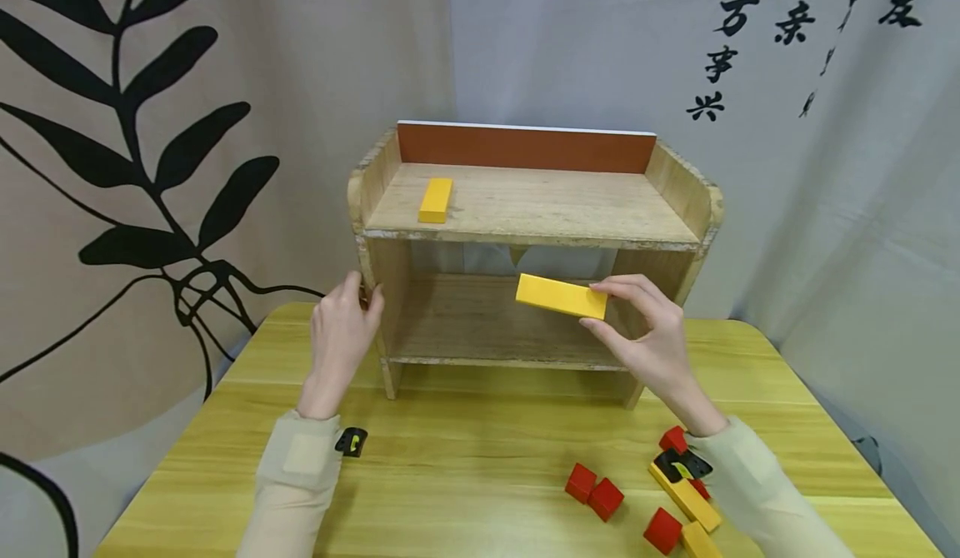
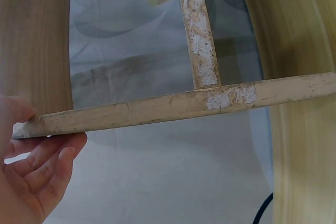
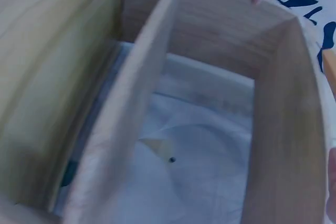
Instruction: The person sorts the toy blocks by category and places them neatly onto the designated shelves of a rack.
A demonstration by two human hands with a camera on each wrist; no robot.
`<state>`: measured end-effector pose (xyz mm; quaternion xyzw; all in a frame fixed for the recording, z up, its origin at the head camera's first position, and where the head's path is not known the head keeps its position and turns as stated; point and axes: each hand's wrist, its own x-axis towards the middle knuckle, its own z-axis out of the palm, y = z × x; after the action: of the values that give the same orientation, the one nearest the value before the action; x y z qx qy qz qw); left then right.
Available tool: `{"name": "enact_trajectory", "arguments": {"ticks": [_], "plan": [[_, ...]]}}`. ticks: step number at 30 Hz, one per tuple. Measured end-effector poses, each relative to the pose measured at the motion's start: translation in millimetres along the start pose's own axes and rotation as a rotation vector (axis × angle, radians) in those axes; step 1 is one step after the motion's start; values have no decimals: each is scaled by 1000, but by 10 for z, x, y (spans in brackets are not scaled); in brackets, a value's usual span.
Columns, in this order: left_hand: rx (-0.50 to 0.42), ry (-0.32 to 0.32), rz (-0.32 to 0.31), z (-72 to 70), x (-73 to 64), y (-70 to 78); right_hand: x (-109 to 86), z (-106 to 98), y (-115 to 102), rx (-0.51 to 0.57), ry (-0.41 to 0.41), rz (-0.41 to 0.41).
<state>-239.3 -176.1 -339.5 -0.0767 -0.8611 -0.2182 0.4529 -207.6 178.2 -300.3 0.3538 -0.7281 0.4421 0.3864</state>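
A small two-tier wooden shelf [image 1: 525, 366] stands on the table in the head view. My left hand [image 1: 345, 325] grips the front edge of its left side panel; in the left wrist view the thumb and fingers lie on opposite sides of that panel edge [image 2: 131, 111]. My right hand [image 1: 648, 333] pinches one end of a yellow rectangular block [image 1: 558, 295], held up in front of the lower compartment. On the upper board lies another yellow block [image 1: 436, 201], toward the left. The right wrist view shows the shelf's inside, with the held block [image 3: 329, 69] at the right edge.
Several red cubes [image 1: 663, 531] and yellow blocks [image 1: 686, 495] lie on the table [image 1: 450, 458] at the front right, partly under my right forearm. A reddish-brown strip [image 1: 525, 148] backs the upper tier. Curtains with printed leaves and characters hang behind.
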Motion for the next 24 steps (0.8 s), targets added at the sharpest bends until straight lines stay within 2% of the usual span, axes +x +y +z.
{"name": "enact_trajectory", "arguments": {"ticks": [7, 16, 24], "plan": [[3, 3, -7, 0, 2, 4, 225, 115, -67, 14, 72, -18], [-1, 7, 0, 1, 8, 4, 439, 307, -87, -96, 189, 23], [4, -2, -4, -1, 6, 2, 558, 468, -52, -162, 207, 35]]}}
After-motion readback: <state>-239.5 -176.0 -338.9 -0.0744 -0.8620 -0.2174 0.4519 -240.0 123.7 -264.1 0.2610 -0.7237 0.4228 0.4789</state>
